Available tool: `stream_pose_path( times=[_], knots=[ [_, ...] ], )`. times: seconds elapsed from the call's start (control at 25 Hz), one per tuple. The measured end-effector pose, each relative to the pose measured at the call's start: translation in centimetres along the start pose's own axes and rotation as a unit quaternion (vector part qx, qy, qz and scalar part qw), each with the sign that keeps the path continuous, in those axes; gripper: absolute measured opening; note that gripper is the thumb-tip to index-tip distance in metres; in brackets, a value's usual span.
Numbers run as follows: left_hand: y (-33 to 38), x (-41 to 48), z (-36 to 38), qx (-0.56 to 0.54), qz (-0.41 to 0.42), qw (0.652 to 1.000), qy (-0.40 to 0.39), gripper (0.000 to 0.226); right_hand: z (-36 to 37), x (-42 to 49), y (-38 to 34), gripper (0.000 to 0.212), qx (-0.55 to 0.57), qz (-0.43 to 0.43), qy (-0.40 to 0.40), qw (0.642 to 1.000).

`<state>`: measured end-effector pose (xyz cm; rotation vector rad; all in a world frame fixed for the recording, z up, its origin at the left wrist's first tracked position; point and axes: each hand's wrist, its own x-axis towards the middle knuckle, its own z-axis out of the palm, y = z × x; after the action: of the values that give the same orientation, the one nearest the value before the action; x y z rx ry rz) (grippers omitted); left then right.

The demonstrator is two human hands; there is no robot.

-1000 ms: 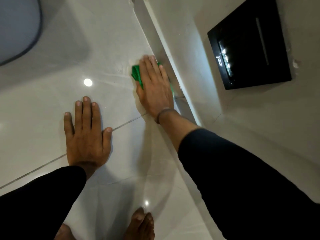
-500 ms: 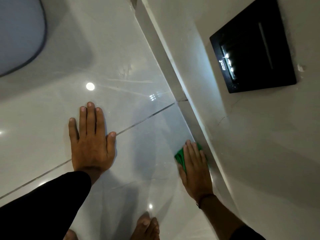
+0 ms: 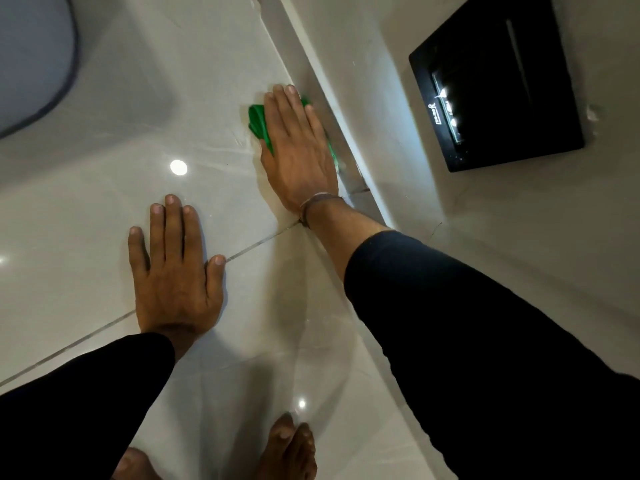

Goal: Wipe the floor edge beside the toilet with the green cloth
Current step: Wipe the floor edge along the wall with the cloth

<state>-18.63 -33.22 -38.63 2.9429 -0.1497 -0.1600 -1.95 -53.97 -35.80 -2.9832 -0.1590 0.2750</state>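
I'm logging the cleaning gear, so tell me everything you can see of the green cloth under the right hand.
The green cloth is bright green, soft-looking fabric, bunched into folds. It lies on the glossy pale floor tile, against the wall's base strip. The right hand presses on it with straight fingers and covers most of it; only its left edge and slivers on the wall side show.

The green cloth (image 3: 258, 120) lies bunched and pressed flat on the glossy pale tile, mostly hidden under the right hand (image 3: 298, 150), whose fingers are straight. Its folds stick out on the thumb side. A thin strip shows on the little-finger side, against the floor edge (image 3: 292, 69) along the wall. The toilet (image 3: 31, 57) stands well off to the thumb side.
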Motion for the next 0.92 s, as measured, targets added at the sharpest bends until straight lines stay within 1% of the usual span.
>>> stream_pose_path(
  times=[0.08, 0.16, 0.32, 0.4, 0.44, 0.52, 0.68, 0.76, 0.84, 0.92],
  knots=[
    [0.0, 0.1, 0.0, -0.006, -0.001, 1.0, 0.005, 0.079, 0.1, -2.7, 1.1, 0.063, 0.023, -0.008, 0.0, 1.0],
    [0.0, 0.1, 0.0, -0.012, -0.002, 1.0, 0.008, 0.079, 0.5, -8.9, 2.8, 0.065, 0.049, 0.006, -0.022, 0.999],
    [0.0, 0.0, -0.1, -0.018, -0.006, 1.0, 0.005, 0.08, 1.7, -26.1, 6.2, 0.065, 0.005, 0.087, -0.084, 0.993],
    [0.1, 0.0, -0.1, -0.016, -0.006, 1.0, 0.006, 0.08, 1.8, -30.0, 7.0, 0.063, -0.003, 0.1, -0.125, 0.987],
    [0.1, 0.0, -0.1, -0.015, -0.005, 1.0, 0.004, 0.08, 1.9, -29.6, 7.0, 0.063, -0.007, 0.1, -0.13, 0.986],
    [0.1, 0.0, -0.1, -0.015, -0.003, 1.0, 0.003, 0.08, 1.6, -25.2, 5.9, 0.063, -0.004, 0.086, -0.105, 0.991],
    [0.1, 0.0, -0.1, -0.007, -0.006, 1.0, 0.004, 0.079, 0.7, -9.3, 2.4, 0.062, 0.032, 0.024, -0.037, 0.999],
    [0.1, 0.0, -0.1, -0.002, -0.004, 1.0, 0.002, 0.079, 0.3, -2.9, 0.8, 0.063, 0.018, 0.02, -0.016, 1.0],
    [0.1, 0.0, -0.1, 0.003, -0.003, 1.0, 0.004, 0.079, 0.5, -0.7, 0.1, 0.064, 0.006, 0.023, -0.003, 1.0],
    [0.1, 0.0, -0.1, -0.003, -0.001, 1.0, 0.004, 0.079, 0.8, -2.8, 0.9, 0.066, 0.019, 0.022, -0.001, 1.0]
  ],
)
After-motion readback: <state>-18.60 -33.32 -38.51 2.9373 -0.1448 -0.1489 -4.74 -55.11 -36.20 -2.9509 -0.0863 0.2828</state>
